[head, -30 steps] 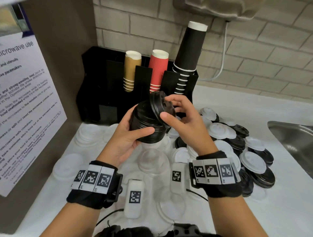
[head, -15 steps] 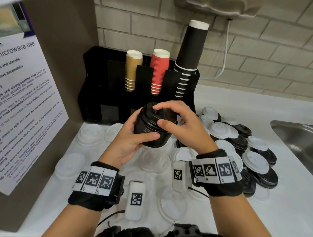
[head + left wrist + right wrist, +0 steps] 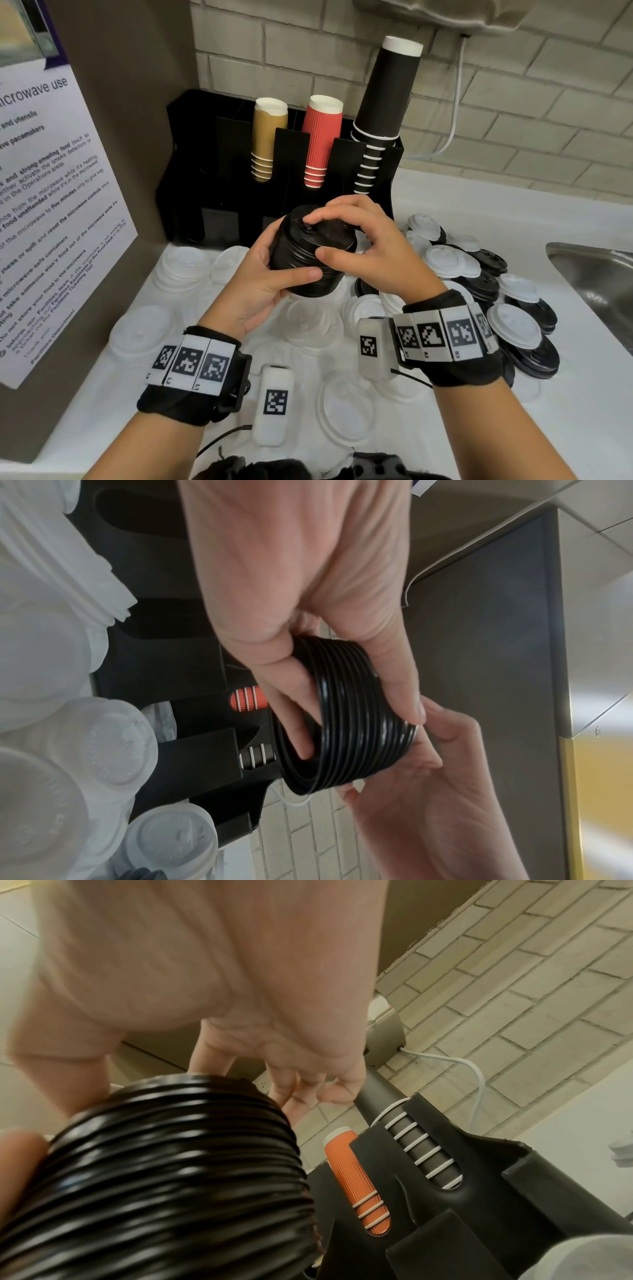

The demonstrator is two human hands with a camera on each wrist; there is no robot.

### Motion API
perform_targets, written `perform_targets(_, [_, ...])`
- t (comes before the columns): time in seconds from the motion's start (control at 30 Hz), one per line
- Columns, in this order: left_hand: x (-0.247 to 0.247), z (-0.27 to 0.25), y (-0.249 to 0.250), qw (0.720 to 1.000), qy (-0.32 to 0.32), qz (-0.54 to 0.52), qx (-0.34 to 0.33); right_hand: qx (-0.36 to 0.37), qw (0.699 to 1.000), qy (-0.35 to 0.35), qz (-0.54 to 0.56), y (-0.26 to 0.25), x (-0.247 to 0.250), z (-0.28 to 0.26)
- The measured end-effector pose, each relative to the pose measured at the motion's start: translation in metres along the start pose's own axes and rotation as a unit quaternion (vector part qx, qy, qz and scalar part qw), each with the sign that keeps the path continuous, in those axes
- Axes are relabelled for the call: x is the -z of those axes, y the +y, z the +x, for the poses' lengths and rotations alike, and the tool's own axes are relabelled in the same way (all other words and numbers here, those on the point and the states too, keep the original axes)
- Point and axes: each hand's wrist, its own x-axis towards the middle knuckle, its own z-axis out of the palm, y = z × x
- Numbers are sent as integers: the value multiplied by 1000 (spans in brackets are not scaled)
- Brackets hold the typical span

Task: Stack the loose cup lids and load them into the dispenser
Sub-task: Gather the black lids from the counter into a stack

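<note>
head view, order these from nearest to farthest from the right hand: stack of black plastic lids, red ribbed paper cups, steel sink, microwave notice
From the right hand:
1. Stack of black plastic lids, gripped under its fingers, also held by the left hand.
2. Red ribbed paper cups, behind it in the black dispenser.
3. Steel sink, far right.
4. Microwave notice, far left wall.

My arms are bare. On each wrist I wear a black band (image 3: pixel 191 404) with a row of white tiles carrying black square-pattern markers (image 3: pixel 442 337). A white block with one marker (image 3: pixel 369 346) sits beside each band, with thin black cable (image 3: pixel 411 378).
</note>
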Motion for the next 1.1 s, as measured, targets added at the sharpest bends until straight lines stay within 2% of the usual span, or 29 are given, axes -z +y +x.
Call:
perform_targets(0.13, [1, 0, 1, 1000, -7, 3, -6, 31, 999, -11, 11, 1, 6, 0])
perform_targets(0.2, [2, -1, 3, 1000, -3, -14, -8, 13, 998, 25, 50, 7, 16, 3])
perform_targets(0.27, [4, -2, 6, 999, 9, -33, -11, -70, 994, 67, 44, 19, 29, 9])
perform_targets(0.3, [5, -2, 7, 999, 16, -39, -14, -134, 990, 53, 1, 28, 34, 13])
perform_targets(0.33, [6, -3, 8, 999, 20, -42, -16, -199, 977, -1, -80, 39, 38, 17])
perform_targets(0.37, [8, -3, 9, 999, 23, -42, -18, -250, 948, -85, -181, 50, 38, 20])
perform_targets(0.43, [9, -4, 10, 999, 27, -36, -21, -304, 854, -220, -359, 69, 29, 23])
perform_targets(0.47, [9, -5, 10, 999, 28, -33, -21, -316, 815, -244, -420, 75, 24, 23])
perform_targets(0.5, [10, -5, 10, 999, 30, -31, -20, -322, 791, -250, -456, 80, 20, 23])
perform_targets(0.57, [12, -6, 8, 999, 38, -25, -28, -326, 772, -256, -482, 89, 15, 23])
perform_targets(0.7, [16, -8, 7, 998, 48, -16, -35, -334, 762, -262, -489, 97, 16, 26])
perform_targets(0.83, [17, -10, 8, 998, 56, -13, -32, -374, 750, -290, -463, 105, 11, 27])
perform_targets(1.1, [17, -12, 6, 998, 62, -8, -28, -384, 803, -233, -392, 107, 9, 21])
